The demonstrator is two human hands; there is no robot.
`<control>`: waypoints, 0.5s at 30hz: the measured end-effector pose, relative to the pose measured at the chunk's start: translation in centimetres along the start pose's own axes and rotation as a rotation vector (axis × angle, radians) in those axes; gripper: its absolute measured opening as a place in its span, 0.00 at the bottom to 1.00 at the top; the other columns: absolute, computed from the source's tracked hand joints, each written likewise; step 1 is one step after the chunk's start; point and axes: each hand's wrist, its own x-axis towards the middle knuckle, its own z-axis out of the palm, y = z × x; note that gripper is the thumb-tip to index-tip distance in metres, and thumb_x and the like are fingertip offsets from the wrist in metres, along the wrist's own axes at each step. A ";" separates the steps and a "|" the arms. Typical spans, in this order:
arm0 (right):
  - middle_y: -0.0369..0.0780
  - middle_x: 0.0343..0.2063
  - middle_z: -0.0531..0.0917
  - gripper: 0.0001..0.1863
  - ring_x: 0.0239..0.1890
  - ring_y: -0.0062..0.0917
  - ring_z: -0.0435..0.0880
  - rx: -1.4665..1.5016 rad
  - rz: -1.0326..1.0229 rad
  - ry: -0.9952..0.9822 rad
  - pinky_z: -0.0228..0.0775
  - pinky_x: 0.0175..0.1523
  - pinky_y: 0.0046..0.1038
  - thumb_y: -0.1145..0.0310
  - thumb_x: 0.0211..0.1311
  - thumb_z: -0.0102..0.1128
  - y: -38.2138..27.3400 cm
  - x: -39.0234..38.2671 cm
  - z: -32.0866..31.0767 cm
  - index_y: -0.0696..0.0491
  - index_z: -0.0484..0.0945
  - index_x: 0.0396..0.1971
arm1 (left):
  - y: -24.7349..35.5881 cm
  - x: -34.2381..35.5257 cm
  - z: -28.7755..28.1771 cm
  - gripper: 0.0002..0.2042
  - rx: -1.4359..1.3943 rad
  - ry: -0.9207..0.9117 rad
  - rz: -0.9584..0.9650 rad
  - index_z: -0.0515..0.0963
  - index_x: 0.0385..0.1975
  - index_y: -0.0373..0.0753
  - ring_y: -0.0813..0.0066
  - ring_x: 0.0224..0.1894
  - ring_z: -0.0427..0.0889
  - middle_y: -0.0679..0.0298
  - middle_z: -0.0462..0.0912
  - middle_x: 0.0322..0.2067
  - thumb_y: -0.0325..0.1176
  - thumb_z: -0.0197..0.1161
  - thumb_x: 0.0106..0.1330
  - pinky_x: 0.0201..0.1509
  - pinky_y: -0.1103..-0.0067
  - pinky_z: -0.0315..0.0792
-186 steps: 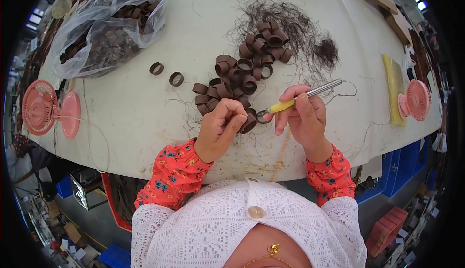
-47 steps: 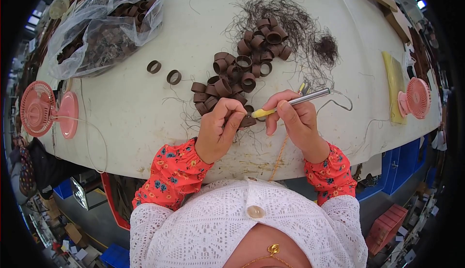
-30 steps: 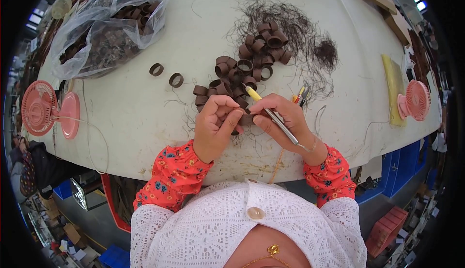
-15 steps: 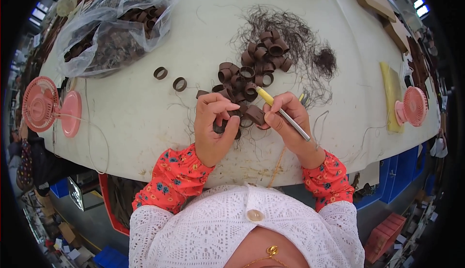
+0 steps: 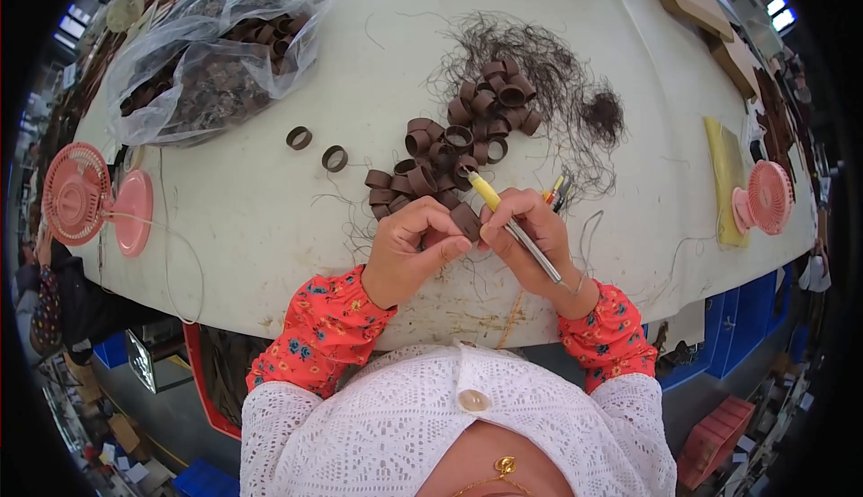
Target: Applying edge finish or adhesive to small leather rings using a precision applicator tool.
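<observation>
A small brown ring [image 5: 467, 221], like a short band loop, is between my two hands in front of the pile. My left hand [image 5: 409, 250] is closed, with its thumb and index fingertips at the ring's left edge. My right hand [image 5: 532, 238] grips a slim pen-like tool [image 5: 486, 191] with a yellow front and silver handle, its tip pointing up and left. The right thumb and fingertips also meet the ring's right side. Just beyond lies a heap of brown rings [image 5: 440, 153]. Two loose rings [image 5: 334, 157] lie to its left.
A clear plastic bag [image 5: 225, 75] of brown rings lies at the far left. Tangled dark threads [image 5: 548, 75] spread behind the heap. Pink fans [image 5: 76, 193] stand at both sides. Near my right hand are slim tools [image 5: 559, 193]; a yellow packet [image 5: 726, 178] lies farther right.
My left hand has come down and right to the ring, fingers closing at it. My right hand has shifted slightly down and left with the tool. More heaped rings show at the left.
</observation>
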 end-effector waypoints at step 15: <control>0.37 0.36 0.75 0.08 0.33 0.16 0.76 0.390 0.204 0.063 0.72 0.39 0.18 0.74 0.63 0.55 -0.4 0.1 -0.1 0.54 0.66 0.39 | 0.3 0.1 0.2 0.03 -0.227 -0.058 -0.042 0.72 0.31 0.34 0.82 0.41 0.73 0.62 0.70 0.45 0.23 0.59 0.62 0.46 0.81 0.70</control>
